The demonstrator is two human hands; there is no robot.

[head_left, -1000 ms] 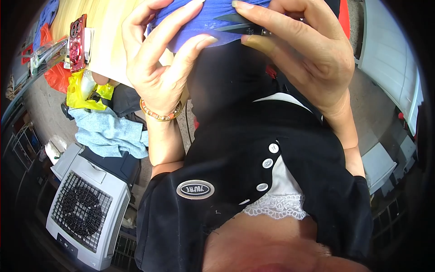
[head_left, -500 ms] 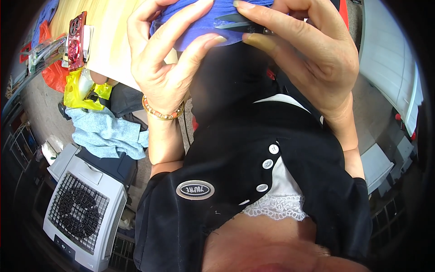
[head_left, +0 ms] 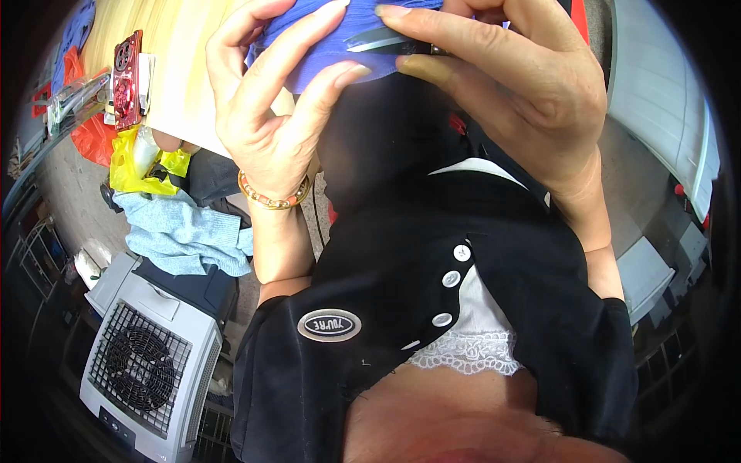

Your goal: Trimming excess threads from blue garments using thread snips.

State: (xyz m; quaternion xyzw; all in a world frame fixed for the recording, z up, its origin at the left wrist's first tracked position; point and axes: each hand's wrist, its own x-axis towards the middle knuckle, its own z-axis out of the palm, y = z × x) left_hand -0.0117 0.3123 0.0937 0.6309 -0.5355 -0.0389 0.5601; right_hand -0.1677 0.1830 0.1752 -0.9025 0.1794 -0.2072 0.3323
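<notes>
Blue ribbed knit fabric point(head_left: 309, 62) lies at the top of the view, over the near edge of the table. My left hand point(head_left: 266, 127) holds its lower edge, thumb below and fingers stretched across the cloth. Between the thumb and fingers of my right hand point(head_left: 532, 85) is a pair of small dark thread snips point(head_left: 377, 40). Their blades point left, over the fabric and toward my left fingertips. The blades lie close together. Part of the snips' body is hidden behind my right fingers.
Left of the fabric is a pale wooden tabletop point(head_left: 181, 85) with a red phone point(head_left: 127, 81) near its edge. Below hang a yellow plastic bag point(head_left: 131, 174) and a light blue garment point(head_left: 181, 231). A grey-white air cooler point(head_left: 147, 363) stands lower left. A white panel point(head_left: 656, 100) is at right.
The snips' blades have come closer together. My right hand and the snips have shifted slightly left across the fabric; my left hand has moved a little left too.
</notes>
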